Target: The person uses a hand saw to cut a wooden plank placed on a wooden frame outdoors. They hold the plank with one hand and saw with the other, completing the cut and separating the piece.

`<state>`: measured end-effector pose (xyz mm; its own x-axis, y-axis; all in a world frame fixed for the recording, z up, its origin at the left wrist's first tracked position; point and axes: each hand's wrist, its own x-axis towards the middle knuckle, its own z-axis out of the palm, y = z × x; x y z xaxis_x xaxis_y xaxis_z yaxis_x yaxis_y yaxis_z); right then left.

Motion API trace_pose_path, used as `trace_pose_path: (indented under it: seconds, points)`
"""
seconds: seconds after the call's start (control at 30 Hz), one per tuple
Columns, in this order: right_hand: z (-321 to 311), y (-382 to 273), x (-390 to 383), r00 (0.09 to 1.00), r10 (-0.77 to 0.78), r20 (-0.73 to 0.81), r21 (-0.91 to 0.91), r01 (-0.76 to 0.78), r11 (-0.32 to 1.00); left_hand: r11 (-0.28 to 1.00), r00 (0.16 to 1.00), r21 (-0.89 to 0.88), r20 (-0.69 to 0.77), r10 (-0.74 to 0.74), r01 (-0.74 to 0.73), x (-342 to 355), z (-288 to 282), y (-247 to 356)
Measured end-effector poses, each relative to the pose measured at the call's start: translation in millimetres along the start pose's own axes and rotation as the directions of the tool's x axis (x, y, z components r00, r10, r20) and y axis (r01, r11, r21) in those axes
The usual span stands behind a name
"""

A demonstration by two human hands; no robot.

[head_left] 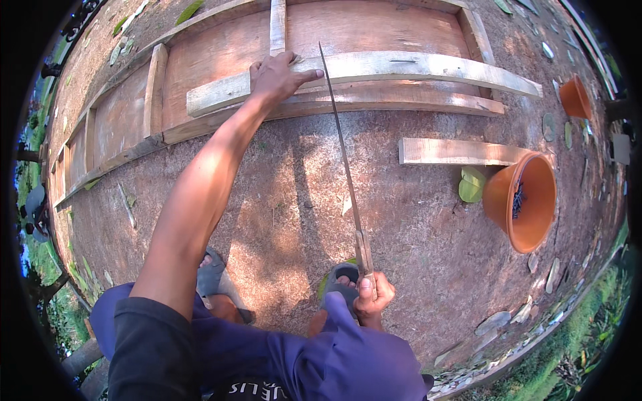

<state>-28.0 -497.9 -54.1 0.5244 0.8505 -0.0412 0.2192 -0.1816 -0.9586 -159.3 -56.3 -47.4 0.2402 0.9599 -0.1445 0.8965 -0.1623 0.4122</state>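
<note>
My right hand (373, 299) grips the wooden handle of a hand saw (348, 170), low and close to my body. The saw's thin blade points away from me, its far part crossing a pale timber beam (428, 65). Just left of the blade, my left hand (274, 79) presses on that beam, thumb stretched toward the saw and fingers spread. The beam lies across a large wooden frame panel (374, 30) with a reddish plywood face and several cross pieces. Whether the teeth have cut into the wood cannot be seen.
An orange bucket (498, 207) with dark nails inside leans at the right, beside a short timber piece (461, 151). A second orange bucket (574, 98) stands farther right. Leaves, including a green one (472, 184), litter the dirt ground. My sandalled feet (341, 284) are below.
</note>
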Motion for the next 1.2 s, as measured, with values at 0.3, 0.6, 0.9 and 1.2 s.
trace_pose_path:
  seconds: [0.3,0.6,0.9,1.2]
  points:
    - [43.3,-3.7,68.6,1.000,0.012,0.001,0.054,-0.012,0.998,0.999,1.000,0.042,-0.024,0.016,-0.015,3.5,1.2,-2.3]
    - [57.3,1.7,82.8,0.999,-0.034,0.011,0.002,0.034,0.999,0.999,0.999,0.026,-0.044,0.030,-0.028,2.9,8.0,-2.2]
    - [94.1,0.1,135.2,0.999,-0.040,0.010,0.139,0.039,0.990,0.997,0.991,0.045,-0.118,0.066,-0.061,-2.0,13.9,-3.6]
    - [107.1,-0.9,142.6,0.999,-0.039,-0.019,0.216,0.042,0.975,0.997,0.994,0.010,-0.075,0.076,-0.075,-3.7,4.1,2.5]
